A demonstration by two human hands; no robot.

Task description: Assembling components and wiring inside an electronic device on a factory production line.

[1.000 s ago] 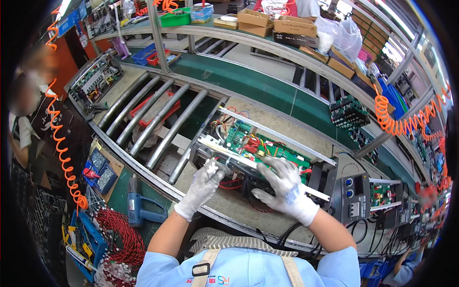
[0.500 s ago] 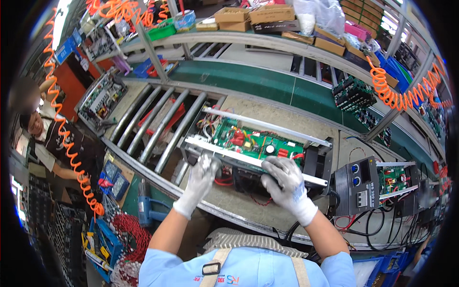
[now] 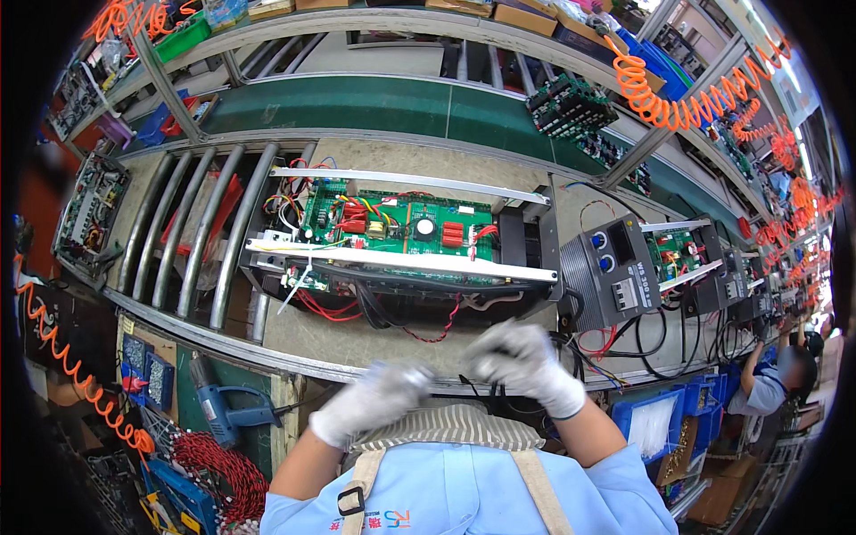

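Note:
A long open electronics chassis (image 3: 401,260) lies across the bench in front of me, between two silver rails. Inside it is a green circuit board (image 3: 432,250) with red and black parts and coloured wires. A white cable tie (image 3: 301,283) sticks out over the front rail at the left end. Both my gloved hands are apart from the chassis, close to my body at the bench's near edge. My left hand (image 3: 379,401) is bent inward and smeared by motion. My right hand (image 3: 519,361) has curled, blurred fingers; I cannot make out anything in either hand.
Metal rollers (image 3: 205,241) and another open unit (image 3: 94,209) lie to the left. Grey-fronted units (image 3: 606,272) with black cables stand right. A blue heat gun (image 3: 227,406) and red wire bundles (image 3: 223,468) are at lower left. Orange coiled hoses (image 3: 664,98) hang around.
Both hands have left the chassis's front side and drawn back towards my body. The view has turned to the right. The white cable tie at the front rail now shows.

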